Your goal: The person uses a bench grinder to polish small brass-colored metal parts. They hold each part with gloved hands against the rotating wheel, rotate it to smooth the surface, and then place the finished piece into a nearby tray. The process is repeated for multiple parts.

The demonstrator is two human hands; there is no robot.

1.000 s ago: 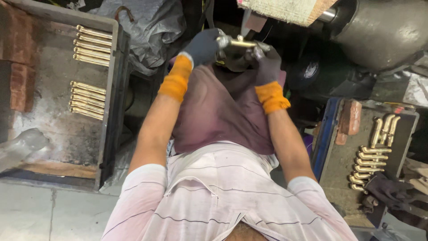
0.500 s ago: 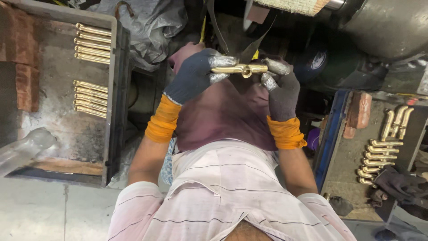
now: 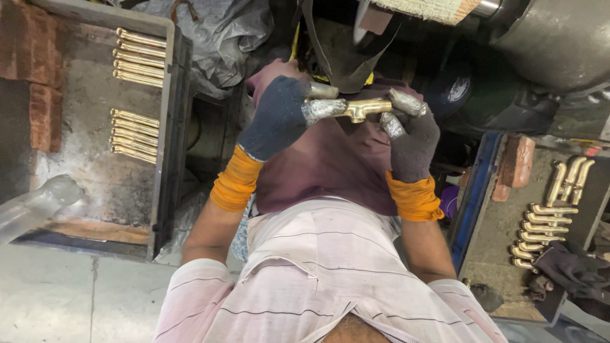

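— Where is the brass fitting (image 3: pixel 362 109) right now?

— Up in front of the person's chest, lying level between both hands, just below the edge of the buffing wheel (image 3: pixel 424 9).

— And the hands?

— Both clamped on it. The left hand (image 3: pixel 279 117), in a dark blue glove with an orange cuff, grips the left end; the right hand (image 3: pixel 413 143), in a dark grey glove with the same orange cuff, pinches the right end. The fingertips (image 3: pixel 321 109) are wrapped in silvery tape.

— Anything around them?

— A grey tray (image 3: pixel 168 127) on the left carries two rows of straight brass rods (image 3: pixel 135 134). On the right, another tray (image 3: pixel 473 197) with a blue edge holds curved brass pieces (image 3: pixel 546 222) and a dark spare glove (image 3: pixel 572 267)
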